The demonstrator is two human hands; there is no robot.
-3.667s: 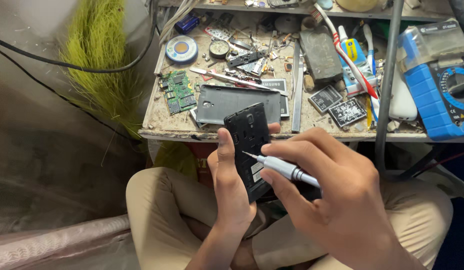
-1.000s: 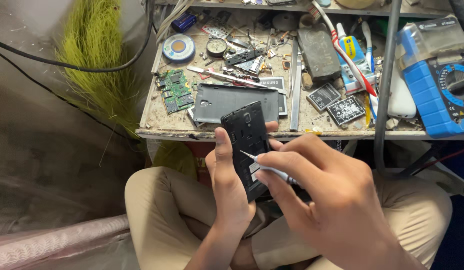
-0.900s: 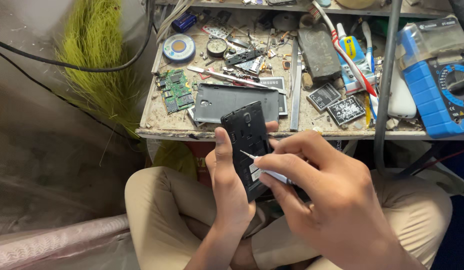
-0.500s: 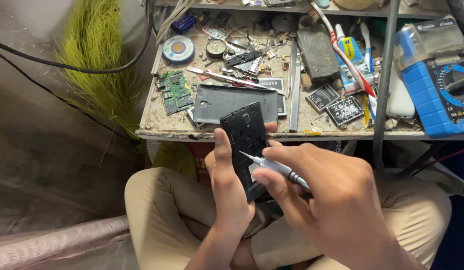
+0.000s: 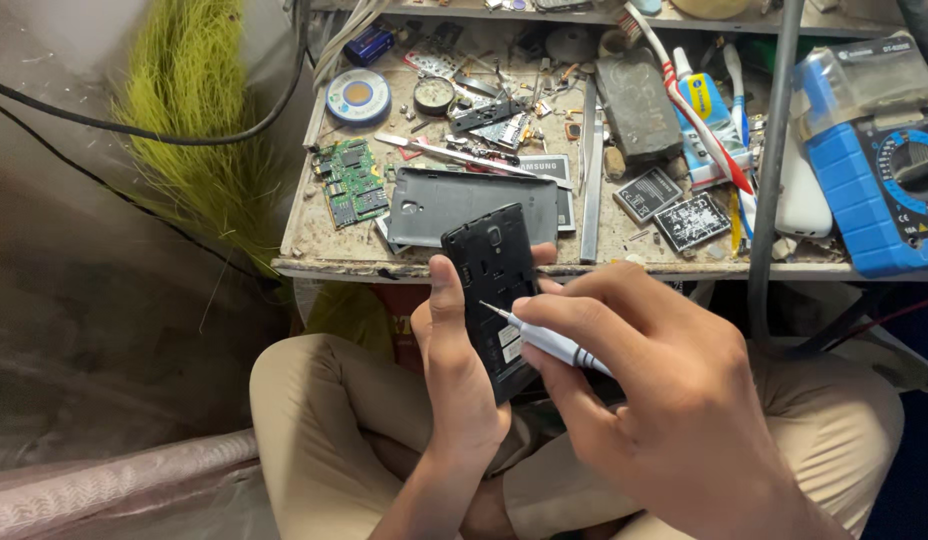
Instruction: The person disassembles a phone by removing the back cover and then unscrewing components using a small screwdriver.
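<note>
— Phone (image 5: 494, 290), black slab w/ its rear cover off, where's it sitting?

— Up off the bench, over my lap. My left hand (image 5: 454, 375) is wrapped round its lower half, thumb pressed on the left edge, fingers behind. It stands nearly upright, inner side facing me.

— And the other hand?

— My right hand (image 5: 664, 400) is pinched tight on a slim silver precision screwdriver (image 5: 544, 338), held like a pen. Tip touches the inner frame approx. mid-body, just above a pale sticker.

— How far along, as far as you can judge?

— Rear cover is already off; I reckon the grey plastic back panel (image 5: 464, 200) lying flat on the bench just beyond the phone is it. Battery bay looks empty too, and a couple of flat dark battery packs (image 5: 649, 192) lie farther right. The black inner frame is still on, so screws remain, prob. several. Can't tell how many are out, they're too small to see.

— What else is round you?

— Green circuit board (image 5: 349, 182) left of the panel, round blue-rimmed solder reel (image 5: 358, 97) behind it, tweezers and loose bits mid-bench. Blue multimeter (image 5: 884, 180) at far right, w/ a red-and-white toothbrush (image 5: 694, 110) lying between. Yellow-green bristly brush (image 5: 189, 110) hangs off to the left, beside the worn wooden bench (image 5: 314, 255).
</note>
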